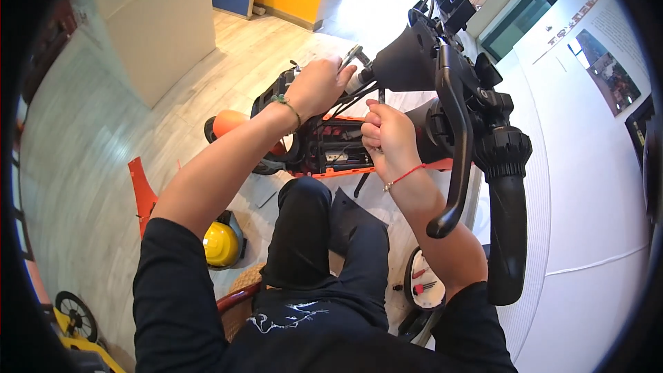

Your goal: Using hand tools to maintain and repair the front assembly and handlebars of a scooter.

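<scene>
the person sits over an opened scooter, knees in dark trousers [324, 235] pointing toward the open orange and black frame [331, 148] on the pale wood floor [103, 138]. the left hand [319, 84], with a thin green bracelet at the wrist, reaches up and forward; its fingers are curled tight around a small metal part [352, 55] at the end of the black cables [356, 97], just where they meet the black handlebar housing [407, 59]. the right hand [388, 137], a red string around its wrist, sits lower and nearer the body, closed in a fist around a slim dark tool or cable that runs up toward the cable bundle (i cannot tell which it is from here). both hands are near one another, the left above the right, the cables passing between them.

close to the camera on the right looms the handlebar grip [507, 235], black and upright, with the long black brake lever [457, 152] curving down beside the right forearm. off to the left on the floor lies a loose orange panel [141, 190], and near it a round yellow and black object [222, 242]. an orange fender over the wheel [231, 124] shows beyond the left forearm. by the right elbow sits a white plate-like piece [425, 283] with small red and dark bits on it. a pale counter [166, 27] stands farther back.
</scene>
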A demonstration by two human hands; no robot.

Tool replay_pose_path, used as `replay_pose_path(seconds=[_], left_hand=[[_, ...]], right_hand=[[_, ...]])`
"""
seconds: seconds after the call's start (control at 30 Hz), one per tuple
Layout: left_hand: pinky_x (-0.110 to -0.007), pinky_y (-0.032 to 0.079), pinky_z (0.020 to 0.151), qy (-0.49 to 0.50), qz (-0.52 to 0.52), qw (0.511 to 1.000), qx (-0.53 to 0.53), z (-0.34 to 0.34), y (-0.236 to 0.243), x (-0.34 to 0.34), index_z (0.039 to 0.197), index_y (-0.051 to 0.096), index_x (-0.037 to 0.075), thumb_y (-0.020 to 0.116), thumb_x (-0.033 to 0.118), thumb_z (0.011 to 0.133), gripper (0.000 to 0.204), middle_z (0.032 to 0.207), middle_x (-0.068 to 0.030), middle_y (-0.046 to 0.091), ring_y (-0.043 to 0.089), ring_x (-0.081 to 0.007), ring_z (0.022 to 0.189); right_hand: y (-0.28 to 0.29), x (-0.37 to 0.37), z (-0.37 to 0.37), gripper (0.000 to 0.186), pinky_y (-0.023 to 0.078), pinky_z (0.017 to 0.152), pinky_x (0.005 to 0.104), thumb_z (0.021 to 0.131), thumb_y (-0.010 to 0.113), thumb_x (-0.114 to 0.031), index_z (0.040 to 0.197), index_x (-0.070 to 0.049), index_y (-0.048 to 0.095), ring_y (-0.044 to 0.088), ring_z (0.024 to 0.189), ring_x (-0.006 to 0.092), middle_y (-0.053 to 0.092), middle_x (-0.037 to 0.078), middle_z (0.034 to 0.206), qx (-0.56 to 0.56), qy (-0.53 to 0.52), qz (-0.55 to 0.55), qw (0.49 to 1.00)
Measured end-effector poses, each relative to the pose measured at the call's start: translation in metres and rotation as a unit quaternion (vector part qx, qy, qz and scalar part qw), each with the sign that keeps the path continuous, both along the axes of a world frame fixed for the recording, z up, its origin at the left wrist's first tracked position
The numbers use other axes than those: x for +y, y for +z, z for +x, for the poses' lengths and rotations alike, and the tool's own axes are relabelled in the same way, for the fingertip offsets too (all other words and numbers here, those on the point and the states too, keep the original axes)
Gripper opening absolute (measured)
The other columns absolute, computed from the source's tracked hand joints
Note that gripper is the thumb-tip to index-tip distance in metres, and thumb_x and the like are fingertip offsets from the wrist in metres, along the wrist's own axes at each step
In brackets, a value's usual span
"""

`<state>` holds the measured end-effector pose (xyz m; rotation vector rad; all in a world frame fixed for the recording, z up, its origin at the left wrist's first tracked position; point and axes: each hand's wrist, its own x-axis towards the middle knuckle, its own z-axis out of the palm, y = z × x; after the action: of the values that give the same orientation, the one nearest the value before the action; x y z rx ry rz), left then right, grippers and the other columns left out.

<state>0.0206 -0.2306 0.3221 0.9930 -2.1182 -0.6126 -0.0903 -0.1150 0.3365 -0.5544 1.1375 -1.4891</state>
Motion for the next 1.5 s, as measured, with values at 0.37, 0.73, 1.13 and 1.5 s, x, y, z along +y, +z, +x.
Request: replay_pose_path(seconds=[0.37, 0.73, 1.13, 1.5], left_hand=[[-0.047, 0.045, 0.063, -0.019, -0.100, 0.994, 0.031, -0.001, -0.018, -0.021, 0.079, 0.053, -0.003, 0.047, 0.028, 0.093, 0.035, 0.069, -0.0261, 0.058, 0.057, -0.0428, 0.070], [-0.048, 0.043, 0.054, -0.070, -0.187, 0.980, 0.005, -0.006, -0.048, -0.073, 0.083, 0.045, 0.003, 0.044, 0.034, 0.094, 0.033, 0.063, -0.0211, 0.057, 0.057, -0.0408, 0.060], [-0.048, 0.043, 0.055, -0.128, -0.171, 0.974, -0.077, -0.001, -0.037, -0.100, 0.092, 0.043, 0.004, 0.041, 0.032, 0.094, 0.029, 0.063, -0.0187, 0.059, 0.057, -0.0394, 0.059], [-0.041, 0.045, 0.083, -0.088, -0.142, 0.985, 0.040, 0.004, -0.039, -0.083, 0.112, 0.043, 0.002, 0.053, 0.026, 0.085, 0.037, 0.099, -0.0239, 0.058, 0.056, -0.0376, 0.096]], right_hand=[[0.003, -0.007, -0.001, 0.018, 0.021, 0.039, 0.0183, 0.089, 0.044, -0.007, 0.104, 0.002, 0.044, 0.031, 0.044, 0.0028, 0.036, -0.005, 0.059, 0.009, 0.008, -0.014, 1.000], [-0.003, -0.005, 0.000, 0.022, 0.023, 0.040, 0.0186, 0.087, 0.044, -0.007, 0.107, 0.001, 0.043, 0.032, 0.044, 0.0033, 0.037, -0.004, 0.061, 0.029, 0.007, 0.000, 1.000], [-0.007, -0.016, 0.015, 0.020, 0.023, 0.038, 0.0178, 0.089, 0.045, -0.007, 0.107, 0.000, 0.045, 0.032, 0.044, 0.0031, 0.036, -0.005, 0.061, 0.019, -0.024, 0.002, 1.000], [-0.013, -0.017, 0.009, 0.021, 0.024, 0.039, 0.0184, 0.089, 0.044, -0.007, 0.109, 0.000, 0.044, 0.033, 0.044, 0.0034, 0.037, -0.004, 0.062, 0.026, -0.013, -0.006, 1.000]])
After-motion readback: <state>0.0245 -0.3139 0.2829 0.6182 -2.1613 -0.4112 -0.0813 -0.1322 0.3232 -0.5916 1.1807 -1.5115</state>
